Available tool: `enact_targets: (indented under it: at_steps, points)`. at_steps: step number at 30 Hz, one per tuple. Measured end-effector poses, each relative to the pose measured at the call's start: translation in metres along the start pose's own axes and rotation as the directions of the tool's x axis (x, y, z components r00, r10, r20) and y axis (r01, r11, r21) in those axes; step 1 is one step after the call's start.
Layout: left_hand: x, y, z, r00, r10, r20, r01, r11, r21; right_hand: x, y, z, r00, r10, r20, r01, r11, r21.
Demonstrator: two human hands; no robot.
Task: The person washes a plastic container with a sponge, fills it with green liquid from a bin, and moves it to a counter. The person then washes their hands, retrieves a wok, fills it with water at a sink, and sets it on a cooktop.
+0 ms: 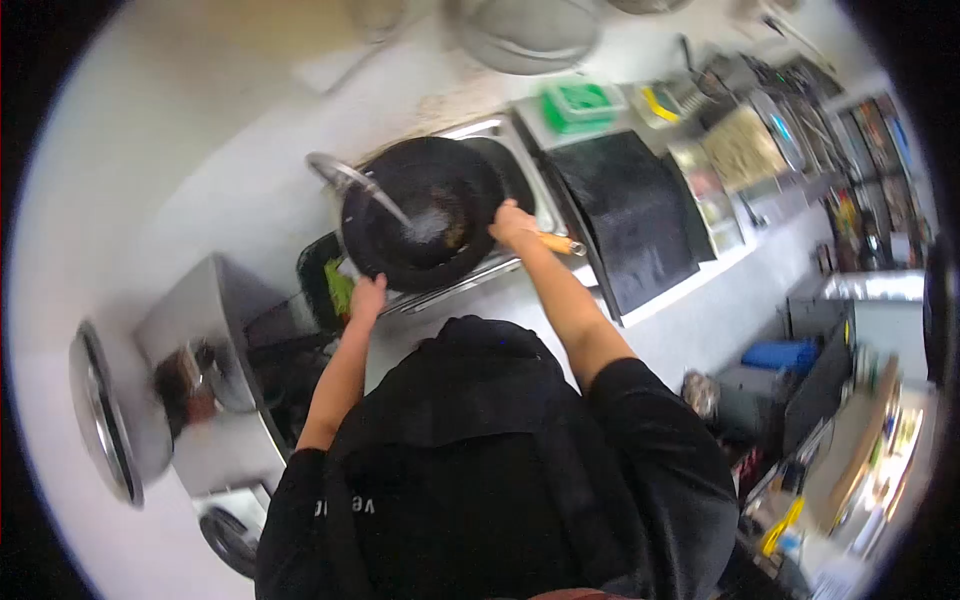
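A large black wok (390, 240) is tilted over a metal sink (535, 160), with water from a curved faucet (365, 185) running into it. Closed on the wok's near left rim is my left hand (369, 297). My right hand (512, 224) grips its right side, where a wooden handle (560, 244) sticks out past the hand. Green leaves (339, 288) lie in a black container just left of the wok.
Right of the sink lies a black mat (630, 210), with a green container (580, 105) behind it. Trays and utensils stand farther right. A metal cabinet (190, 310) is at left. Round strainers (530, 35) hang at the back wall.
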State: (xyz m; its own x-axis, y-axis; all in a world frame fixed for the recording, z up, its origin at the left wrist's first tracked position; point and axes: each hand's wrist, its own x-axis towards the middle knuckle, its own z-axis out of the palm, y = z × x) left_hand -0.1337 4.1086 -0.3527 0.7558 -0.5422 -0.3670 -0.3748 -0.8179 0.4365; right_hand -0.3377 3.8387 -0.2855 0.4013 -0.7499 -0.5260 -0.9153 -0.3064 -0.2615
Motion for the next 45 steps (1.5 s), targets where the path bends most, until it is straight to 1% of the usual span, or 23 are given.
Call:
enact_targets:
  at_steps: [1,2,3,4,6,8,11,13,18,19,20,21,23,25,27,29,31,32,35,36,44,45]
  points:
    - [-0.002,0.004,-0.004,0.999,-0.019,0.031,0.018,0.998,0.057,0.004,0.002,0.004,1.0,-0.017,-0.01,0.017,1.0,-0.025]
    - [0.004,-0.001,0.002,0.999,-0.025,0.034,0.024,1.0,0.018,0.004,-0.001,0.001,1.0,0.015,0.012,-0.015,1.0,-0.019]
    - [0.01,-0.01,0.014,1.0,-0.017,-0.018,0.017,1.0,-0.014,-0.001,-0.003,-0.004,1.0,0.017,0.008,-0.017,1.0,-0.018]
    - [0.005,-0.004,0.008,0.999,-0.036,-0.014,0.035,0.999,-0.03,0.0,-0.004,-0.005,0.999,0.02,0.033,-0.019,1.0,-0.015]
    - [-0.007,0.01,-0.004,0.997,-0.071,-0.019,0.07,0.996,-0.053,-0.003,-0.007,-0.006,0.999,0.033,0.027,-0.033,0.999,-0.027]
    - [-0.015,0.021,-0.015,0.997,-0.07,0.009,0.07,0.998,-0.003,0.001,-0.006,-0.004,0.999,0.032,0.013,-0.031,0.998,-0.047]
    - [-0.006,0.012,-0.004,0.993,-0.116,0.007,0.116,0.993,-0.006,0.008,-0.003,0.004,1.0,0.011,-0.01,-0.012,0.997,-0.078]
    - [-0.006,0.011,-0.004,0.993,-0.122,-0.001,0.122,0.992,-0.009,0.011,-0.003,0.007,0.998,0.059,-0.037,-0.06,0.998,-0.032]
    - [-0.009,0.016,-0.007,0.988,-0.152,0.021,0.153,0.988,-0.025,0.014,-0.002,0.01,0.999,0.027,-0.03,-0.029,0.996,-0.08]
    - [-0.008,0.015,-0.006,0.987,-0.159,0.019,0.16,0.987,-0.026,0.014,-0.003,0.009,0.998,0.055,-0.011,-0.056,0.995,-0.083]
    - [-0.007,0.014,-0.005,0.989,-0.147,0.007,0.147,0.989,-0.022,0.014,-0.005,0.009,0.996,0.083,0.009,-0.082,0.993,-0.086]
    - [-0.007,0.014,-0.004,0.991,-0.136,-0.003,0.136,0.991,-0.017,0.013,-0.007,0.008,0.997,0.077,0.015,-0.075,0.993,-0.09]
    - [-0.005,0.013,-0.003,0.992,-0.129,0.015,0.129,0.992,-0.014,0.011,-0.006,0.007,0.997,0.068,-0.021,-0.07,0.993,-0.095]
    - [-0.004,0.009,-0.001,0.992,-0.122,0.02,0.123,0.992,-0.025,0.017,-0.001,0.014,0.998,0.001,-0.067,-0.009,0.993,-0.119]
    - [-0.009,0.011,-0.002,0.992,-0.126,0.009,0.126,0.99,-0.057,0.019,0.001,0.014,0.999,-0.009,-0.051,0.005,0.998,-0.064]
    - [-0.017,0.019,-0.01,0.987,-0.16,-0.008,0.159,0.986,-0.051,0.011,-0.005,0.008,0.999,0.01,-0.054,-0.014,0.997,-0.078]
    - [-0.019,0.02,-0.009,0.989,-0.142,-0.037,0.139,0.987,-0.075,0.011,-0.004,0.009,0.999,-0.014,-0.052,0.009,0.996,-0.088]
    - [-0.02,0.02,-0.01,0.987,-0.156,-0.043,0.152,0.985,-0.08,0.012,-0.005,0.009,0.999,0.035,-0.028,-0.037,0.995,-0.092]
    - [-0.021,0.022,-0.01,0.989,-0.136,-0.056,0.13,0.987,-0.097,0.011,-0.006,0.006,1.0,0.02,-0.004,-0.02,0.993,-0.112]
    - [-0.022,0.022,-0.011,0.989,-0.134,-0.062,0.127,0.986,-0.104,0.014,-0.005,0.009,1.0,0.016,-0.026,-0.019,0.992,-0.127]
    - [-0.026,0.025,-0.014,0.989,-0.096,-0.115,0.083,0.99,-0.111,0.014,-0.002,0.01,0.999,-0.008,-0.053,0.002,0.992,-0.124]
    - [-0.028,0.027,-0.017,0.991,-0.108,-0.085,0.099,0.99,-0.104,0.012,-0.003,0.009,0.998,-0.011,-0.063,0.003,0.991,-0.134]
